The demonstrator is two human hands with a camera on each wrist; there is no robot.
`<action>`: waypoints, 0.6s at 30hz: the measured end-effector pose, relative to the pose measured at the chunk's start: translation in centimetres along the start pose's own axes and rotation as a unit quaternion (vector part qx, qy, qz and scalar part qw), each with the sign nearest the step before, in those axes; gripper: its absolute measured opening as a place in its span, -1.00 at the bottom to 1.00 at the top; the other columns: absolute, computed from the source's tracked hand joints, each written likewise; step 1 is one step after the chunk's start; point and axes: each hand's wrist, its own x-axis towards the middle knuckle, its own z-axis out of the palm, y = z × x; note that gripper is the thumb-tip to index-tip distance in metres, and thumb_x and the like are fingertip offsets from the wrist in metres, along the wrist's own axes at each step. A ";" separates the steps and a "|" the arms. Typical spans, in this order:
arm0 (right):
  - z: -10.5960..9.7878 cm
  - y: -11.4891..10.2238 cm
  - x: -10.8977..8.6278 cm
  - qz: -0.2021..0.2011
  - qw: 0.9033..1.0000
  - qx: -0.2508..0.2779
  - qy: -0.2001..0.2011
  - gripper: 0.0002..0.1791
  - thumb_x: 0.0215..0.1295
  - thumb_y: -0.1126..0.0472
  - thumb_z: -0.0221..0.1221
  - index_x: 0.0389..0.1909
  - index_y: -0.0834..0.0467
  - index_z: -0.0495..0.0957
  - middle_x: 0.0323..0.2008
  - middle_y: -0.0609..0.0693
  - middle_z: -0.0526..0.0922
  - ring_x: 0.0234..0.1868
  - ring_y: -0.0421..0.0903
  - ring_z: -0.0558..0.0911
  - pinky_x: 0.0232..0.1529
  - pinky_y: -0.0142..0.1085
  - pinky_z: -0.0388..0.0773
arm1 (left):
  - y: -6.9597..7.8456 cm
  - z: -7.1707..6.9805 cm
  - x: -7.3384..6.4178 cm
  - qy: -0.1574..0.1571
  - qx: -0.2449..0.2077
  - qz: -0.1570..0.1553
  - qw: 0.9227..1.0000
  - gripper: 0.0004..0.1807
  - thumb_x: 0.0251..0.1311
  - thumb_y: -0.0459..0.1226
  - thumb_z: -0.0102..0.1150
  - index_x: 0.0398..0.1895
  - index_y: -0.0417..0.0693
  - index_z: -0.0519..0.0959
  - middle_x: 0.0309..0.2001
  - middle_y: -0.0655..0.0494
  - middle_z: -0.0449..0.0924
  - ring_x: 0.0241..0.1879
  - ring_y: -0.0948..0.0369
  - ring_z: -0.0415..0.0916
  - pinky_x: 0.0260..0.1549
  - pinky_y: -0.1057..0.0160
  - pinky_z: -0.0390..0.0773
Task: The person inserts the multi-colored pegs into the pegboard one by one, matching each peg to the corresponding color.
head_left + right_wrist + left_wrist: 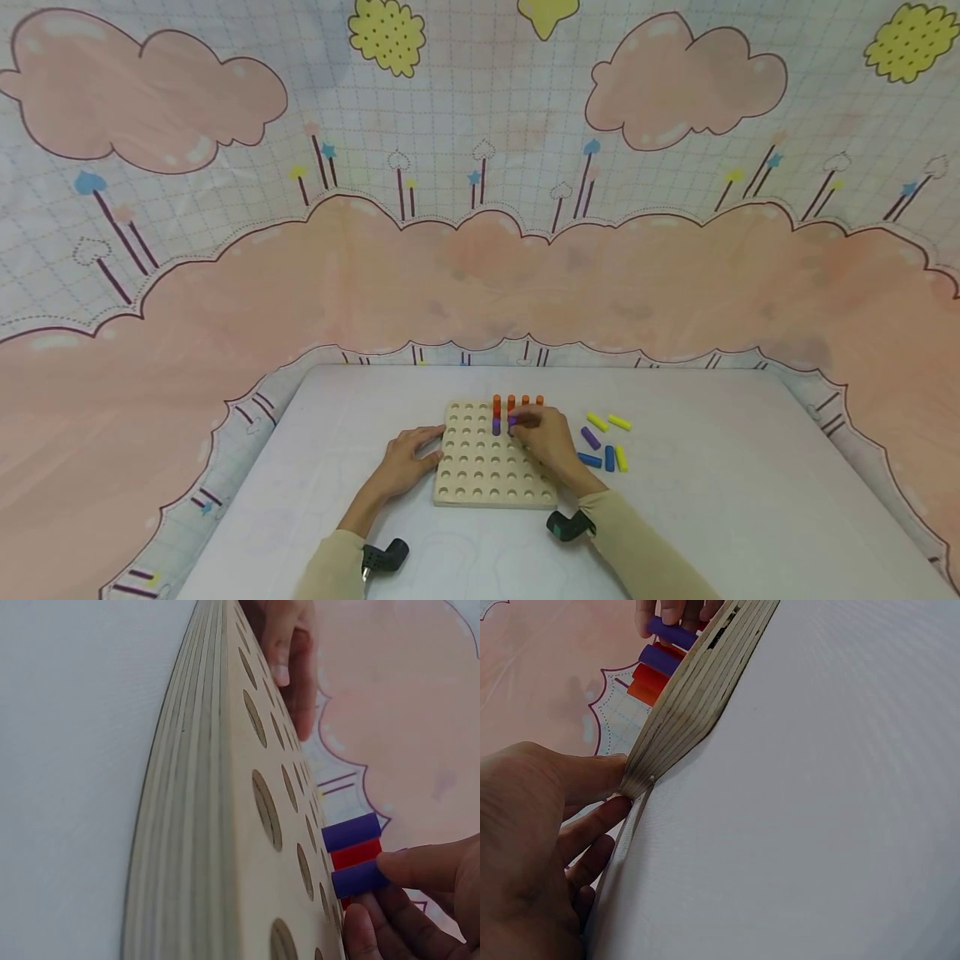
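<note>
A square wooden pegboard with rows of round holes lies on the white table. Orange and red pegs stand in its far right part, partly behind my right hand. One purple peg stands upright in a hole in front of them. Right beside it, my right hand pinches another purple peg between thumb and fingers, its lower end at the board's surface. My left hand rests against the board's left edge, thumb and fingers extended and touching the side.
To the right of the board lie loose pegs: several yellow ones, a purple one and two blue ones. A patterned curtain hangs behind the table's far edge.
</note>
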 end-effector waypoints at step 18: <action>0.2 0.2 0.2 0.004 1.000 -0.004 0.004 -0.79 0.18 0.34 0.32 -0.16 0.10 0.71 -0.20 0.00 0.73 -0.22 -0.11 0.65 -0.12 -0.24 0.65 | 0.2 0.0 -0.1 0.002 0.000 -0.004 1.000 -0.52 0.28 -0.22 0.20 0.29 0.03 0.51 0.29 0.06 0.51 0.35 -0.04 0.26 0.37 -0.18 0.04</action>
